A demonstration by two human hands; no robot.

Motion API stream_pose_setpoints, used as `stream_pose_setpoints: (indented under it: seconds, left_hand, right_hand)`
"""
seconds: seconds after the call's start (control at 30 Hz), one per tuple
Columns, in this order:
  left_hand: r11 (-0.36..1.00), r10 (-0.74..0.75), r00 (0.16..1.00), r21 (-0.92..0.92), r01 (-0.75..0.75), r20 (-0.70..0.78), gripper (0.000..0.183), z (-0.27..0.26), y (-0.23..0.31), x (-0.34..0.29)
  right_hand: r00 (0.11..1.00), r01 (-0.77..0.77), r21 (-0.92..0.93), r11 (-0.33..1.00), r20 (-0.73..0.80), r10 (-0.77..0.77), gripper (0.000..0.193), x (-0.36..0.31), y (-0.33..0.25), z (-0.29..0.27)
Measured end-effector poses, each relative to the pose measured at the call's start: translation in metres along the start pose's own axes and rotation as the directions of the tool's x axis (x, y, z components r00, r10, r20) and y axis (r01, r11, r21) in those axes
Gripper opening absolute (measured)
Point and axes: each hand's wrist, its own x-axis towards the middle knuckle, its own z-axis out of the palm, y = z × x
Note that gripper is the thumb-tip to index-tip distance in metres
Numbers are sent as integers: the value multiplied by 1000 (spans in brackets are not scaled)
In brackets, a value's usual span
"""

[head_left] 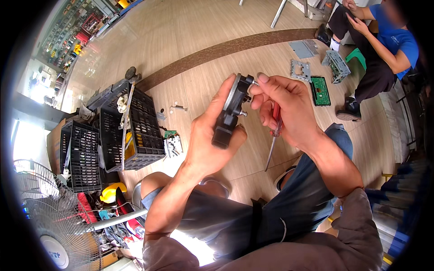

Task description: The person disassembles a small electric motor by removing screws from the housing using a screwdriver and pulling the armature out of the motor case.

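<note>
My left hand is closed around a black mechanical part with a round silver-grey edge and small metal posts on its right side. I cannot make out its exact kind. At the part's upper end, my right hand has its thumb and forefinger pinched by a small metal piece, which looks like a pin or screw. A screwdriver with a red handle is tucked in the other fingers of that hand, its shaft pointing down.
Black plastic crates stand at the left, above a wire fan. Small metal bits lie on the floor. A green circuit board and grey metal frames lie at the right, by a seated person in blue.
</note>
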Motion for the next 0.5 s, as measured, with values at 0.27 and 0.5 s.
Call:
stream_pose_setpoints:
  seconds: [0.27,0.5]
  left_hand:
    - [1000,4,1000,-1,-4,5,87,1,-1,0]
    - [1000,3,1000,-12,-3,0,86,0,0,1]
  right_hand:
    - [1000,6,40,999,-8,-6,32,2,3,1]
    - [997,79,-43,996,8,-79,29,-2,-1,4]
